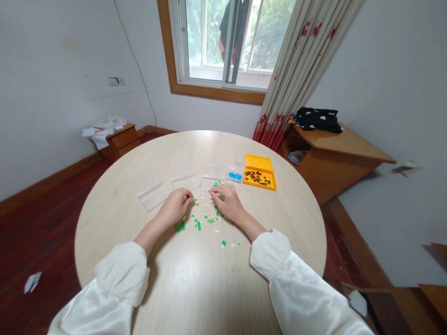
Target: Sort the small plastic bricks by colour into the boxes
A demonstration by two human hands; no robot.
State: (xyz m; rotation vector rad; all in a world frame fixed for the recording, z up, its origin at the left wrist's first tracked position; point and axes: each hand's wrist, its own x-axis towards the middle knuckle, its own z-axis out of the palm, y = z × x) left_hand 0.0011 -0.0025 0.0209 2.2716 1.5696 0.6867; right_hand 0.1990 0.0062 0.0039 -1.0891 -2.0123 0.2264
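Observation:
My left hand (pixel 178 204) is closed in a pinch above the table, just in front of the clear boxes. Whatever its fingertips hold, if anything, is too small to name. A small green piece (pixel 195 200) shows just beside them. My right hand (pixel 227 201) reaches in from the other side, its thumb and fingers drawn together at the front edge of a clear box (pixel 206 189) with some green bits in it. Its palm hides part of the loose pieces. Small green bricks (pixel 199 225), with cream and yellow ones, lie scattered between and below both hands.
Two more open clear boxes (pixel 153 197) stand to the left. Farther right are a small clear box with blue pieces (pixel 234 176) and an open yellow case (pixel 259 163) with dark brown pieces. The round table (pixel 206 288) has a wooden cabinet (pixel 349 153) beyond its right edge.

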